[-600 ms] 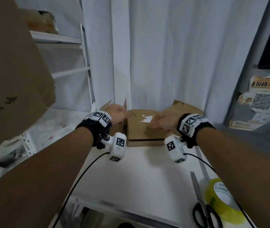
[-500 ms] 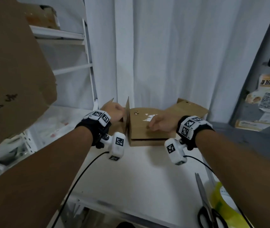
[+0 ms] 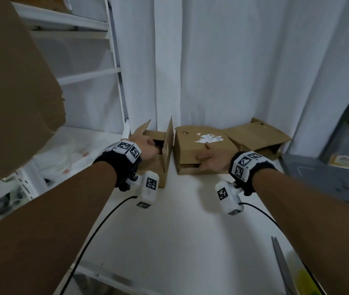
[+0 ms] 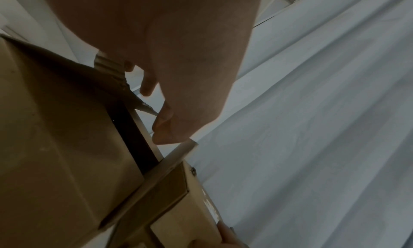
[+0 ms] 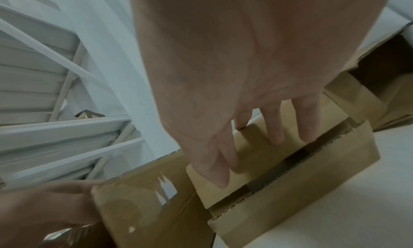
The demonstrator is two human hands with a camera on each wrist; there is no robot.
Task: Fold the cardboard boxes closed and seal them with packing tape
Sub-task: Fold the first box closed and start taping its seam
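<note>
Three brown cardboard boxes stand at the back of the white table (image 3: 169,241). The small left box (image 3: 158,167) has its flaps up, one upright flap (image 3: 168,141) on its right side. My left hand (image 3: 148,146) reaches into its top, its curled fingers (image 4: 161,126) hooked over the box rim (image 4: 143,145). A middle box (image 3: 199,143) carries a torn white label. My right hand (image 3: 208,160) holds that box's near top flap (image 5: 201,184), thumb on top. A narrow gap separates the two boxes. The third box (image 3: 260,135) lies open at the right.
Scissors (image 3: 282,267) and a yellow-green tape roll (image 3: 305,279) lie at the table's front right. A large cardboard box (image 3: 9,81) hangs close at the upper left. White shelving (image 3: 84,75) stands left, a white curtain (image 3: 233,60) behind, a grey surface (image 3: 318,179) right.
The two boxes have come apart and a gap shows between them. My right hand slid from the middle box's top to its near flap. My left hand stays at the left box.
</note>
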